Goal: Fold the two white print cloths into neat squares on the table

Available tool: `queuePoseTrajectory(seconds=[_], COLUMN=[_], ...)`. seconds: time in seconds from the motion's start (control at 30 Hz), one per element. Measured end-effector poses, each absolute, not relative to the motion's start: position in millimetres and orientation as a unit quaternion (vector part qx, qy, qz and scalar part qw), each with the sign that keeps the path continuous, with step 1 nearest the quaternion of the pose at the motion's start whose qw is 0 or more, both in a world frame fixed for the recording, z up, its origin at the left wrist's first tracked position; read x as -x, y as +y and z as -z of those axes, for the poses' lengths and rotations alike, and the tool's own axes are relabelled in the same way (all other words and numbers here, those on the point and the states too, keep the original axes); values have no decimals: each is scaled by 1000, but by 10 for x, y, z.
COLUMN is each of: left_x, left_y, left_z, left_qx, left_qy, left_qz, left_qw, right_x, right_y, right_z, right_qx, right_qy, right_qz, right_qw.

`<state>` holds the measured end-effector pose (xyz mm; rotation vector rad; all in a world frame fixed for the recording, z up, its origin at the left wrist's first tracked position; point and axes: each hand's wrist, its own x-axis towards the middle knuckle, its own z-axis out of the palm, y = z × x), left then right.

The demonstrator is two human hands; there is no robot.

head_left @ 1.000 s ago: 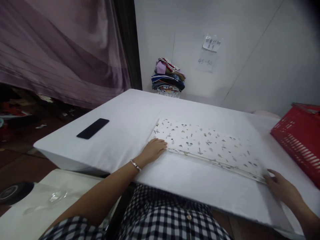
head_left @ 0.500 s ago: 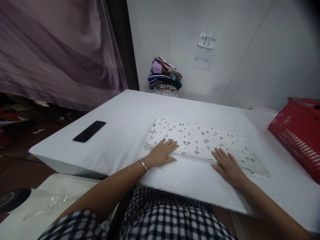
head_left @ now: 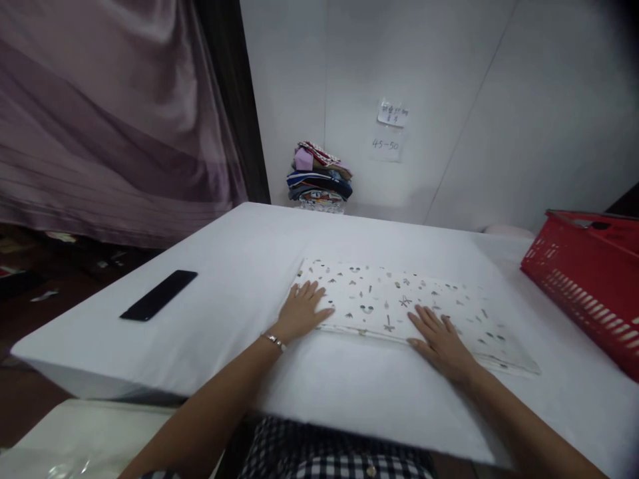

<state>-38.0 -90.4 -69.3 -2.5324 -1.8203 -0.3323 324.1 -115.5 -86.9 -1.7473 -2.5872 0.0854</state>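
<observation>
A white cloth [head_left: 369, 296] with small printed shapes, folded into a long rectangle, lies flat on the white-covered table [head_left: 224, 253]. On its left end my left hand [head_left: 302, 309] rests palm down, fingers spread, a bracelet at the wrist. My right hand [head_left: 442, 339] lies flat on the cloth's near edge, right of the middle, fingers stretched out. Neither hand grips anything. Layered folds show along the near edge between the hands.
A black phone-like slab [head_left: 160, 295] lies on the table's left. At the right edge stands a red plastic basket [head_left: 584, 279]. Folded fabrics [head_left: 319, 176] are stacked by the back wall, near paper notes [head_left: 389, 130]. A purple curtain [head_left: 110, 120] hangs at left.
My left hand has slid left toward the cloth's left end. My right hand has moved slightly left along the cloth and stays flat. The camera view has tilted up a little.
</observation>
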Motion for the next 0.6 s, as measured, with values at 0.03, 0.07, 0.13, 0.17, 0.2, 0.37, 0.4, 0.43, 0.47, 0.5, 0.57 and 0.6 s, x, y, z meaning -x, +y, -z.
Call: queuePoseTrajectory(seconds=[0.03, 0.07, 0.13, 0.17, 0.2, 0.37, 0.4, 0.43, 0.47, 0.5, 0.57, 0.6], left_x=[420, 451, 473, 463, 438, 252, 242, 250, 274, 309, 388, 421], left_y=[-895, -891, -884, -871, -846, -485, -386, -292, -208, -141, -57, -39], left_z=[725, 751, 762, 745, 715, 553, 556, 577, 615, 664, 775, 826], left_qx=[803, 801, 799, 796, 790, 771, 773, 772, 766, 759, 747, 747], left_qy=[-589, -592, -595, -600, -607, -628, -625, -627, -634, -644, -658, -659], left_qz=[95, 87, 76, 68, 63, 100, 107, 107, 104, 100, 94, 93], left_qw=[-3, -10, -29, -45, -61, -37, -19, -8, -1, 2, 9, 14], right_x=[-3254, -3273, -3314, -3331, -3345, -3438, -3491, -3565, -3660, -3773, -4021, -4136], right_y=[-1152, -1152, -1138, -1112, -1067, -550, -420, -297, -189, -100, 16, 45], right_z=[883, 890, 877, 858, 834, 773, 787, 813, 848, 893, 1000, 1056], right_qx=[562, 563, 563, 562, 565, 615, 629, 647, 667, 688, 721, 727], right_qy=[-826, -825, -823, -822, -819, -787, -777, -763, -745, -725, -692, -686], right_qz=[-37, -49, -80, -95, -102, -26, -11, 3, 12, 18, 16, 18], right_qw=[5, 3, 2, 4, 8, 26, 21, 12, 0, -12, -28, -24])
